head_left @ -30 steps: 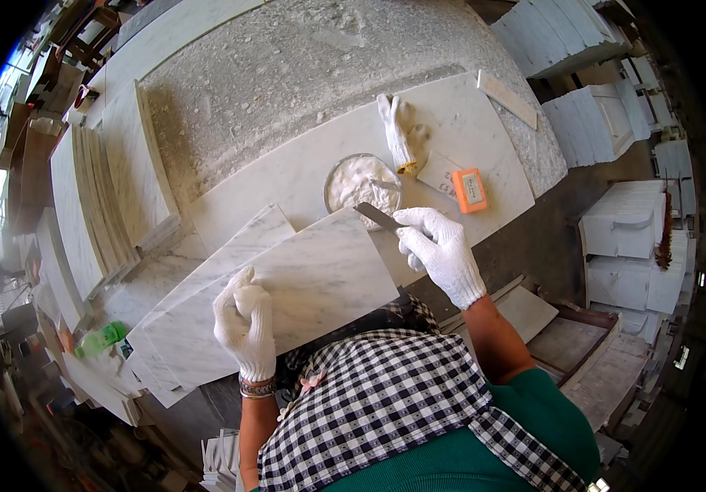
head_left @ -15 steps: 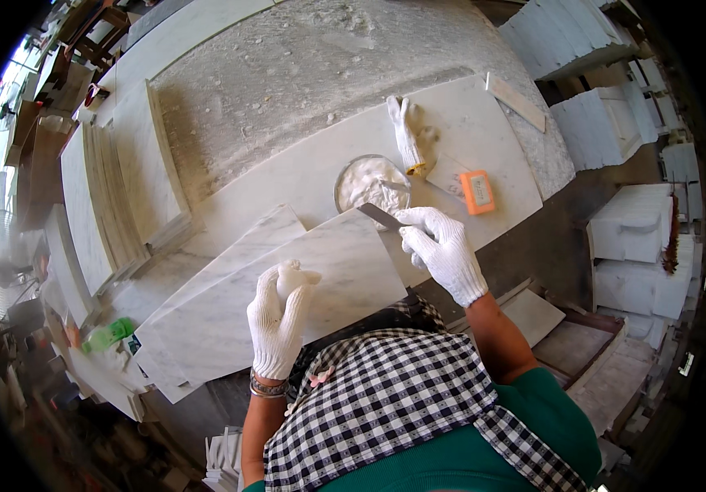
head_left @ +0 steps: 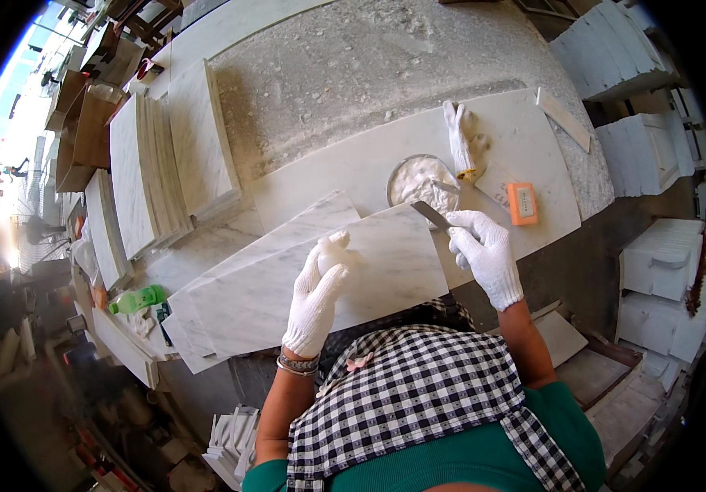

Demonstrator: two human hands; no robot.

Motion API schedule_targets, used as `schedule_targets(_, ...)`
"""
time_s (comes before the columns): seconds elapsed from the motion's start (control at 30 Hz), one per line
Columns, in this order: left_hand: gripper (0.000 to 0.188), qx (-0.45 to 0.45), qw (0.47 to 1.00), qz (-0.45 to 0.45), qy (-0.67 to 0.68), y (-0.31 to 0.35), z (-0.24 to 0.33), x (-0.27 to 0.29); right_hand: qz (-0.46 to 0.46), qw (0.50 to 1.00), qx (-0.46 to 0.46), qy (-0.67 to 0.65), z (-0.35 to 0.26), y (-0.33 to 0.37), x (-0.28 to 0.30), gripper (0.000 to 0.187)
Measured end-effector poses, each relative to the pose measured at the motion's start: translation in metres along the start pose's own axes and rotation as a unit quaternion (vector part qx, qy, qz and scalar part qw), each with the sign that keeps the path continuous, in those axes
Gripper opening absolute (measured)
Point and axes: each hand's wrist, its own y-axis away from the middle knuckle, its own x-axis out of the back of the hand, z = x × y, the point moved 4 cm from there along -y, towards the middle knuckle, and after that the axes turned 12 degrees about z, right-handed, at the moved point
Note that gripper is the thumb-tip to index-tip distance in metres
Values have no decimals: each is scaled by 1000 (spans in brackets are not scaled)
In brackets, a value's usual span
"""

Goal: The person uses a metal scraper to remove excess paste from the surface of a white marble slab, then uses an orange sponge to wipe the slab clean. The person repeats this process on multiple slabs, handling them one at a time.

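Observation:
My right hand (head_left: 488, 256), in a white knit glove, grips a putty knife (head_left: 430, 215). Its dark blade reaches the far right corner of a grey-veined white marble slab (head_left: 386, 258). Just beyond lies a round bowl (head_left: 389, 187) of white paste, with what looks like a tool resting in it. My left hand (head_left: 314, 299), gloved too, is over the slab with thumb and fingers curled round a small whitish lump that I cannot make out. Another marble piece (head_left: 320, 215) shows from under the slab's far edge.
A spare white glove (head_left: 458, 138) and an orange box (head_left: 523, 203) lie on the pale board beyond. Marble panels (head_left: 199, 139) stand stacked at the left, near a green bottle (head_left: 137, 300). Pale stone stacks (head_left: 656, 262) line the right side. Dusty grit covers the far worktop (head_left: 353, 74).
The whole view has swung, so the scene sits farther right in the picture. Both hands keep nearly the same places over the slab, and the knife stays in my right hand.

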Motion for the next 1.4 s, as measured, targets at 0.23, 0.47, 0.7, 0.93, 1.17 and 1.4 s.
schedule_targets(0.23,84,-7,999,29,14,1,-11,4,14,1000,-8,-4,-3,7,14,21)
schedule_targets(0.47,92,37,999,-11,35,3,-15,10,-2,1000,16,-13,-1,0,4,20)
schedule_targets(0.7,61,19,999,19,-37,9,-2,12,-14,1000,24,-1,-3,4,12,21)
schedule_targets(0.93,43,46,980,48,-189,4,10,-7,-16,1000,12,9,0,1,10,21)
schedule_targets(1.17,29,-157,903,24,-398,-8,17,-30,16,1000,12,-14,0,6,29,20)
schedule_targets(1.4,29,-233,841,14,-487,-22,26,-58,17,999,6,-32,8,4,33,20)
